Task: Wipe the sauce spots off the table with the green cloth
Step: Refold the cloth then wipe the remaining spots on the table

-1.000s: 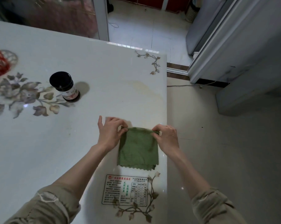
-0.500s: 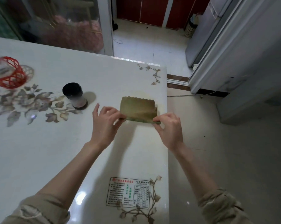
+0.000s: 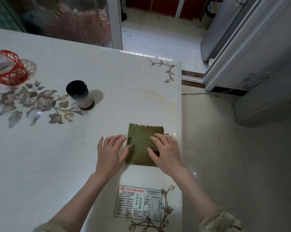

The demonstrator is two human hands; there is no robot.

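Observation:
The green cloth (image 3: 141, 141) lies flat and folded into a square on the white table (image 3: 61, 164), near its right edge. My right hand (image 3: 164, 153) rests palm down on the cloth's right half, fingers spread. My left hand (image 3: 110, 152) lies flat on the table with its fingers touching the cloth's left edge. A pale yellowish smear (image 3: 159, 97) stains the table beyond the cloth. Small faint brown specks (image 3: 82, 135) mark the table to the left of my left hand.
A dark-lidded sauce jar (image 3: 80, 95) stands beyond my left hand. A red wire basket (image 3: 7, 67) sits at the far left. A printed label (image 3: 139, 202) is stuck near the front right corner. The table's right edge (image 3: 181, 131) drops to tiled floor.
The cloth was held up by its top corners between both hands, then flipped away and laid flat on the table. Both hands now press down instead of pinching it.

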